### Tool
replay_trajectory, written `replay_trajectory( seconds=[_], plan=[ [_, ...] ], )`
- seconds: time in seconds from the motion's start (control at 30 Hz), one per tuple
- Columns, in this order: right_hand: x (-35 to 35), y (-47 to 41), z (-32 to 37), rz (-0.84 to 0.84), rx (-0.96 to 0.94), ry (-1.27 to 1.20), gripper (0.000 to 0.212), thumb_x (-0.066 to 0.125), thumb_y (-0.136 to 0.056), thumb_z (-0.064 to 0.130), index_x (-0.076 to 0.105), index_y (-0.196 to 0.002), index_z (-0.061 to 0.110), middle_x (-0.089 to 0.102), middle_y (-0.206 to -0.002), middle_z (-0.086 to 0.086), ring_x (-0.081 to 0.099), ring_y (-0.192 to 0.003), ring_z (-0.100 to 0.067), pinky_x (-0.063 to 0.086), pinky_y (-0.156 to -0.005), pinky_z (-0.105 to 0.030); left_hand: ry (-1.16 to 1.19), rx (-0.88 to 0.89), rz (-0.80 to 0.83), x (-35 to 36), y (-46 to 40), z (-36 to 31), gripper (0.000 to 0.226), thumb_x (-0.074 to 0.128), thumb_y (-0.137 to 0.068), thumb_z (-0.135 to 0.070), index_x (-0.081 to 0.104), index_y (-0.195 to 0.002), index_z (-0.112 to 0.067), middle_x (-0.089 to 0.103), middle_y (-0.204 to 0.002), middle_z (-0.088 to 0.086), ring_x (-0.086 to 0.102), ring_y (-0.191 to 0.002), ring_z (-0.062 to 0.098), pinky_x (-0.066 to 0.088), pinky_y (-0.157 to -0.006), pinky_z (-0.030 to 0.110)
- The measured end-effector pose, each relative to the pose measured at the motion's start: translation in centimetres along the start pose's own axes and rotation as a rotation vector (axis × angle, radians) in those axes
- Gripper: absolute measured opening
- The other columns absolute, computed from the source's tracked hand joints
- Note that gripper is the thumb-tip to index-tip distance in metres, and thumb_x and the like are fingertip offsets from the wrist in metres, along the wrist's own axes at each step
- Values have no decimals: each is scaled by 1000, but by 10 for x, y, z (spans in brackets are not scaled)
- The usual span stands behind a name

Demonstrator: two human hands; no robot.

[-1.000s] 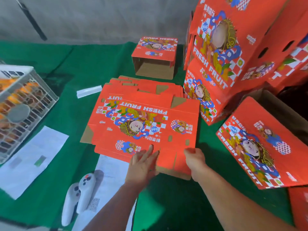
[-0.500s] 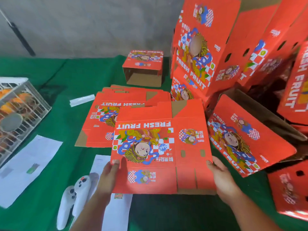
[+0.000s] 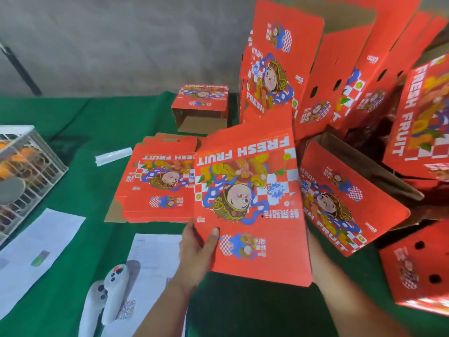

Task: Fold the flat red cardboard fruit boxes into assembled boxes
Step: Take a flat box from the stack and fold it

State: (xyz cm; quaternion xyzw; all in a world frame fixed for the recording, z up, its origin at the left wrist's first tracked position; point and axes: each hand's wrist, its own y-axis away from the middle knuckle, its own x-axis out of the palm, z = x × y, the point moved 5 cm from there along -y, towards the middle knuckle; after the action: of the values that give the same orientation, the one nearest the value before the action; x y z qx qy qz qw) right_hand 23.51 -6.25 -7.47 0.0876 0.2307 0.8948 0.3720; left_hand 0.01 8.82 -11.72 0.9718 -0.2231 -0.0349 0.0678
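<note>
One flat box blank point(image 3: 247, 203) is now off the stack of blanks point(image 3: 158, 181), held tilted at frame centre; approx 1 s ago it lay on that stack. Left hand point(image 3: 196, 249) clamps the blank's lower-left edge, thumb on the printed face. Right hand point(image 3: 313, 249) sits behind the lower-right edge; its fingers are hidden, so grip can't be confirmed. Blank is still closed flat, no panels opened. Judgement: pickup done, squaring-up next. Assembled boxes point(image 3: 340, 198) crowd the right of frame, close enough to snag.
</note>
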Motion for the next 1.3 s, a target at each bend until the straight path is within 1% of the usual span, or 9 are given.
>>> replay_trajectory(
  seconds=[0.13,0.27,0.37,0.5,0.67,0.87,1.03,1.17,1.3],
  plan=[
    [-11,4,38,30,-240,35,45,45,-108,54,43,-152,50,45,-159,16,45,-146,-12,39,-118,-53,-17,12,-39,-11,8,10,76,85,-69,-69,52,-132,-42,68,-132,-6,63,-127,21,50,-106,58],
    [-12,9,34,275,-137,-170,60,73,-71,83,59,-126,65,71,-129,19,71,-118,-17,56,-97,-57,-269,95,-56,-5,28,11,79,81,-66,-66,47,-132,-38,52,-128,-28,49,-126,-5,46,-102,32],
    [-11,20,35,182,-312,33,34,73,-78,70,58,-108,77,69,-120,32,71,-113,-10,58,-96,-49,-88,52,-36,7,33,10,78,85,-68,-37,42,-132,-34,57,-132,-7,62,-120,4,56,-94,27],
    [-21,28,31,224,-381,149,37,70,-90,60,58,-125,64,71,-130,16,71,-115,-12,60,-93,-40,128,-4,-44,-5,20,-14,81,76,-71,-65,49,-144,-41,67,-128,5,68,-115,12,55,-83,19],
    [-36,32,22,291,-354,210,35,74,-94,37,62,-124,53,73,-128,12,72,-115,-12,62,-84,-28,139,43,-39,-10,13,-39,70,74,-74,-66,53,-139,-50,54,-144,2,56,-134,16,49,-111,45],
    [-52,32,25,183,-422,155,64,79,-86,25,50,-134,55,69,-133,13,66,-124,-10,58,-87,-22,54,132,-25,-2,26,-66,65,72,-71,-77,46,-125,-50,58,-126,-16,61,-115,-1,47,-81,5],
    [-49,36,44,85,-557,70,96,84,-84,28,24,-155,52,48,-155,17,56,-134,-7,51,-106,-33,-58,312,8,-1,29,-87,88,74,-78,-69,27,-151,-57,36,-147,-15,40,-144,11,38,-117,42],
    [-39,47,58,106,-674,328,52,74,-83,49,49,-126,62,51,-130,30,61,-117,5,51,-86,-8,-115,373,0,1,26,-95,77,70,-83,-45,33,-150,-36,41,-144,10,39,-141,37,37,-115,61],
    [-44,48,57,-8,-786,465,57,81,-90,22,53,-128,54,24,-154,11,47,-138,-1,48,-100,-11,-260,467,-109,-3,32,-103,57,55,-78,-30,43,-134,-28,34,-146,22,23,-142,33,31,-115,18]
  ],
)
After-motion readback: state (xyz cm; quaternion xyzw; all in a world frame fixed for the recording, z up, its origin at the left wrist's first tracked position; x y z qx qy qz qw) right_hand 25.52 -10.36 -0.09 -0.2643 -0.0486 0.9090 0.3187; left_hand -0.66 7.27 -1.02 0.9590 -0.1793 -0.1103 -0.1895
